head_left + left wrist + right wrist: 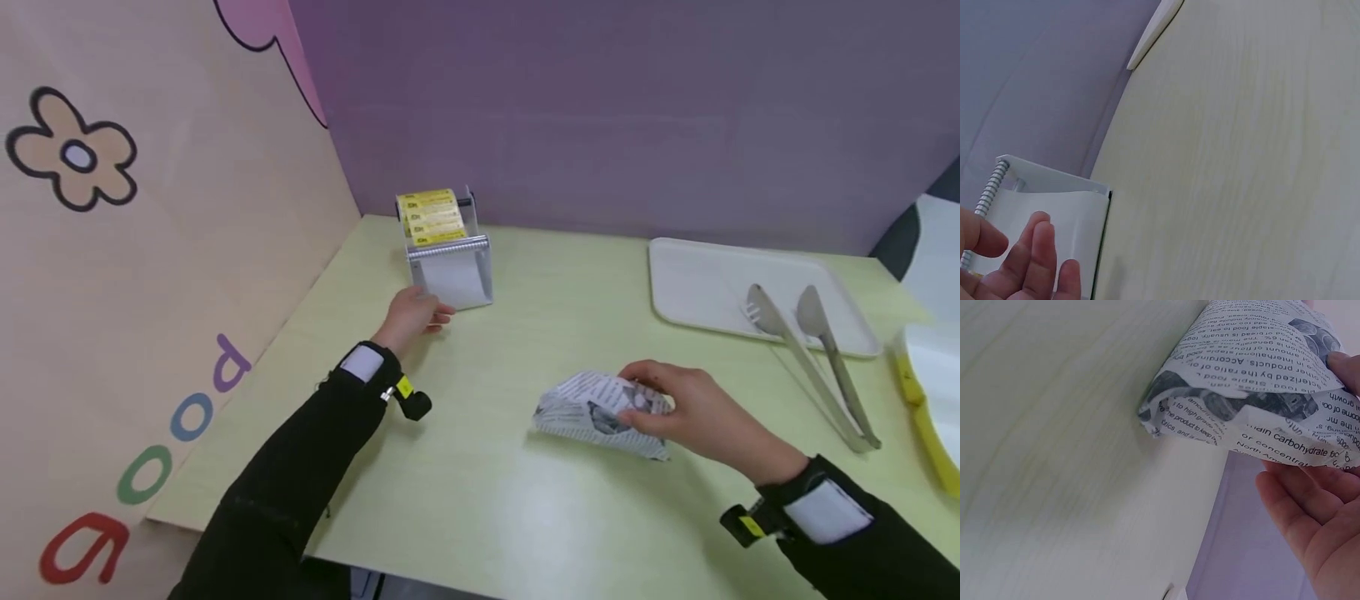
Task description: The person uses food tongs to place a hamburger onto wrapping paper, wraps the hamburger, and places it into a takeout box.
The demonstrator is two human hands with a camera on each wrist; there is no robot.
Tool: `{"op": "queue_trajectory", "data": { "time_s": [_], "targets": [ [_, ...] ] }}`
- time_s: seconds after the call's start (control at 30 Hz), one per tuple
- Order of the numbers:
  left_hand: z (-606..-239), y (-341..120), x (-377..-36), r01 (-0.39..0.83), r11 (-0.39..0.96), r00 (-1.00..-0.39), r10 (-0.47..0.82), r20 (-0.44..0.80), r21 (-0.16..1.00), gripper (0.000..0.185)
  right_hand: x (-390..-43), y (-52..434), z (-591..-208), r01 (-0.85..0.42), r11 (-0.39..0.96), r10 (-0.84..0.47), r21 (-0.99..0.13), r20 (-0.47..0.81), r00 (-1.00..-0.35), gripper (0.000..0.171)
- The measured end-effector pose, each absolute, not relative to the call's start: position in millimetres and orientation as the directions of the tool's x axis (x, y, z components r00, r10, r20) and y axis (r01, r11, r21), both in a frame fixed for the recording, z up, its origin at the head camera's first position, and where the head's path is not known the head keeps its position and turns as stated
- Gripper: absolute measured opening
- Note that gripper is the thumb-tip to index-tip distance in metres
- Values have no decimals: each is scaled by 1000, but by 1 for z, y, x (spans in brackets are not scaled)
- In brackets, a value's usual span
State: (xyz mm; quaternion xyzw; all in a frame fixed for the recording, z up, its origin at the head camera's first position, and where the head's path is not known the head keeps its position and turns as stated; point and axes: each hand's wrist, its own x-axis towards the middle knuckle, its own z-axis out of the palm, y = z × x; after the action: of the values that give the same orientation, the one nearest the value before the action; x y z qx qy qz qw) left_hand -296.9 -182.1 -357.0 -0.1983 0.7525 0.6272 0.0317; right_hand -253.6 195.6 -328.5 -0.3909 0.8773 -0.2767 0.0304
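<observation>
The risk lies mostly with the parcel (600, 412): the right hand (693, 412) holds it from above with fingers curled over its top and near edge, and the folded paper looks loose, so a lighter hold could, I judge, let the flaps spring open or the parcel slide on the smooth desk (525, 508). The left hand (412, 315) is well apart from it, at the dispenser (448, 250), fingers lightly bent against its white front plate and gripping nothing that I can see; a pull there could drag the light dispenser along the desk, or bring a label away crooked, since no hand braces its base

The parcel is white paper printed with black text and grey pictures, newspaper style, folded into a flattish wedge with creased, uneven edges. It lies on the desk near the middle, one end tapering to the left, the other under the right hand. The dispenser stands at the back near the purple wall, carrying a roll of yellow labels (431, 217). To the right, a white tray (697, 287) bears metal tongs (813, 358) that jut over its front rim
</observation>
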Motion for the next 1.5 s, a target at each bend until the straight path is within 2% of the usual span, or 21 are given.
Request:
{"op": "queue_trajectory", "data": {
  "time_s": [0.1,0.2,0.3,0.43,0.53,0.83,1.5],
  "targets": [
    [-365,-173,-303,-314,118,-910,-321,-263,942,39,-253,195,-332,-659,541,-704,-522,148,-695,39],
    [-369,-165,-310,-288,29,-897,-358,-259,957,40,-252,193,-335,-659,541,-707,-522,142,-693,38],
    [-370,-158,-315,-249,-143,-883,-373,-285,958,39,-250,192,-336,-657,544,-705,-521,141,-695,38],
    [-369,-154,-321,-182,-387,-871,-363,-331,904,31,-250,192,-335,-644,554,-698,-528,128,-705,39],
    [-370,-155,-322,-151,-474,-863,-364,-350,867,28,-249,191,-335,-640,554,-697,-532,124,-707,39],
    [-376,-160,-326,-174,-372,-850,-411,-330,912,35,-250,188,-332,-658,542,-702,-524,148,-696,38],
    [-376,-161,-330,-255,-218,-825,-459,-329,942,31,-251,188,-330,-651,554,-694,-520,144,-705,37]
  ]
}}
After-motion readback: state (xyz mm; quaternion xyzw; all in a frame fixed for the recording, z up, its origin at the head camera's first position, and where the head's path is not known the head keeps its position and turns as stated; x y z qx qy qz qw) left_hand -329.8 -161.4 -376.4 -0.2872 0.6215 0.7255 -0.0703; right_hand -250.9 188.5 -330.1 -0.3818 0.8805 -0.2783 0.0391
